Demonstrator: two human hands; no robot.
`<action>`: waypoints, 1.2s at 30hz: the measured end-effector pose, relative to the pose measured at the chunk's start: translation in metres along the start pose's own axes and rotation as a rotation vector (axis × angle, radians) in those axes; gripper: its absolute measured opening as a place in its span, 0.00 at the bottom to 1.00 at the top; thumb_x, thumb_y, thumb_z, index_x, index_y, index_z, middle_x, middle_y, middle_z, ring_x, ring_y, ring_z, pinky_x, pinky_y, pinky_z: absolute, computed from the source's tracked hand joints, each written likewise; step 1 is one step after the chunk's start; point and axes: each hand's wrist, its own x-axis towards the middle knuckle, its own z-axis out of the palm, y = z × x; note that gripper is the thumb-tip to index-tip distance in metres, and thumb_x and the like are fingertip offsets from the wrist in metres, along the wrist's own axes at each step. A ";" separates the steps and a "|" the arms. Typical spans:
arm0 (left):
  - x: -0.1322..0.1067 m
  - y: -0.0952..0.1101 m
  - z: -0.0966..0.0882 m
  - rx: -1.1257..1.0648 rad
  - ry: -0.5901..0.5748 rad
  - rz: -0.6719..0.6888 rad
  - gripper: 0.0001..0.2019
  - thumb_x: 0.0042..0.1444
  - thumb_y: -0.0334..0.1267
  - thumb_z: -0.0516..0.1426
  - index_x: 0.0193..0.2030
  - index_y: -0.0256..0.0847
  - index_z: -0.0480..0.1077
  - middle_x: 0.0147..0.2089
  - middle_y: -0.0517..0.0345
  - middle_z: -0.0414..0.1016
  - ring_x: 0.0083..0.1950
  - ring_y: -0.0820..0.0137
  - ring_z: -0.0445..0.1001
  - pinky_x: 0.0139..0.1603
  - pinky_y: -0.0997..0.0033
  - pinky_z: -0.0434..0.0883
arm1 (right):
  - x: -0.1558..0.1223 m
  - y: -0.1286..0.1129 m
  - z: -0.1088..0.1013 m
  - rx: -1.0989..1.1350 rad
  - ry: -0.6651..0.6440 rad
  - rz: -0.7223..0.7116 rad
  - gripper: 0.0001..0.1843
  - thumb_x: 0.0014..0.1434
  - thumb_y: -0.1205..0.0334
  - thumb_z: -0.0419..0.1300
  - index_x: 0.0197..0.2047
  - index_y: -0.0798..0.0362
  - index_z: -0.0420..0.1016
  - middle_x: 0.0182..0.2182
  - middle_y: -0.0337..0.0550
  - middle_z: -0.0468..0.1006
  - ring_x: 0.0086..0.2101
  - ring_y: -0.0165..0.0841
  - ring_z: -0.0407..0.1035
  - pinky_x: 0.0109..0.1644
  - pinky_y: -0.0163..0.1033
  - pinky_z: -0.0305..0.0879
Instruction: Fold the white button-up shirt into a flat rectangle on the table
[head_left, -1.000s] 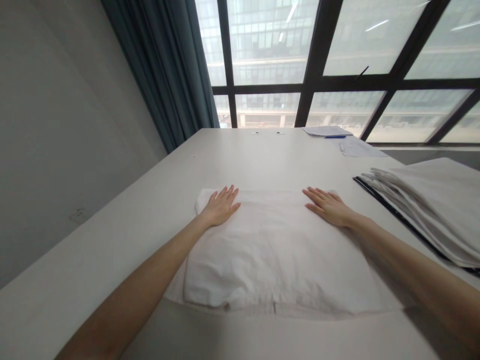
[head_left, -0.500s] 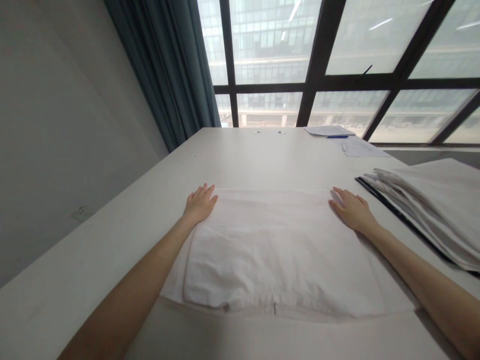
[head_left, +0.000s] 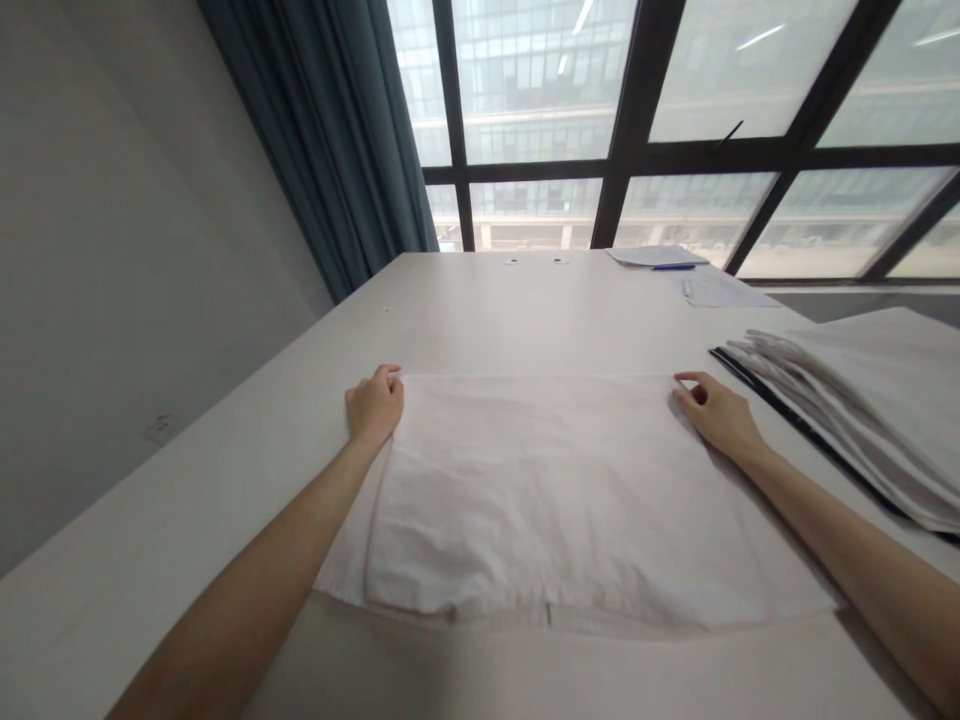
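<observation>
A white folded cloth (head_left: 547,490) lies flat on the white table (head_left: 525,310) in front of me. My left hand (head_left: 373,407) is at the cloth's far left corner, fingers curled and pinching the edge. At the far right corner my right hand (head_left: 716,412) pinches the edge between thumb and fingers. Both forearms reach in from the bottom of the view along the cloth's sides.
A stack of folded white cloths (head_left: 862,400) on a dark board sits at the right. Papers (head_left: 720,290) and a blue pen (head_left: 673,267) lie at the far right by the window. A dark curtain (head_left: 337,150) hangs at the back left.
Both hands slid outward from lying flat on the cloth to its far corners. Their fingers went from stretched flat to curled on the edge. The cloth now looks smoother.
</observation>
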 end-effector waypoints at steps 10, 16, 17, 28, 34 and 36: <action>0.000 0.002 0.002 0.058 -0.059 0.081 0.18 0.61 0.37 0.46 0.55 0.43 0.68 0.40 0.51 0.78 0.47 0.59 0.74 0.55 0.58 0.61 | 0.004 0.010 -0.009 0.096 -0.094 -0.098 0.28 0.57 0.43 0.51 0.53 0.51 0.74 0.26 0.44 0.75 0.29 0.40 0.71 0.37 0.43 0.64; -0.001 0.003 0.001 0.061 -0.057 0.095 0.18 0.61 0.35 0.46 0.55 0.43 0.69 0.41 0.50 0.78 0.47 0.59 0.74 0.56 0.58 0.61 | 0.011 0.017 -0.007 0.106 -0.120 -0.147 0.27 0.59 0.44 0.50 0.52 0.51 0.74 0.26 0.45 0.76 0.30 0.41 0.70 0.36 0.44 0.63; -0.001 0.003 0.001 0.056 -0.058 0.096 0.18 0.61 0.35 0.46 0.55 0.43 0.69 0.41 0.50 0.78 0.47 0.59 0.74 0.56 0.58 0.61 | 0.011 0.017 -0.007 0.115 -0.125 -0.148 0.27 0.59 0.44 0.49 0.52 0.51 0.74 0.27 0.45 0.76 0.30 0.41 0.70 0.36 0.44 0.63; 0.000 0.002 0.001 0.055 -0.055 0.088 0.19 0.61 0.36 0.46 0.54 0.43 0.70 0.39 0.51 0.78 0.46 0.60 0.74 0.56 0.59 0.61 | -0.001 0.007 -0.008 0.091 -0.041 -0.120 0.27 0.57 0.43 0.51 0.50 0.52 0.76 0.23 0.40 0.72 0.25 0.36 0.68 0.34 0.41 0.62; 0.000 0.002 0.001 0.072 -0.045 0.085 0.18 0.60 0.36 0.46 0.53 0.44 0.71 0.39 0.52 0.78 0.46 0.60 0.74 0.56 0.59 0.61 | 0.006 0.009 -0.018 0.038 -0.175 -0.138 0.29 0.55 0.41 0.53 0.50 0.51 0.77 0.23 0.42 0.72 0.26 0.38 0.68 0.33 0.42 0.62; 0.000 0.002 0.002 0.072 -0.042 0.088 0.18 0.60 0.36 0.46 0.53 0.44 0.71 0.39 0.52 0.78 0.46 0.60 0.74 0.56 0.59 0.60 | 0.009 0.012 -0.023 0.059 -0.263 -0.134 0.30 0.53 0.39 0.56 0.52 0.50 0.76 0.23 0.41 0.72 0.26 0.38 0.68 0.32 0.42 0.62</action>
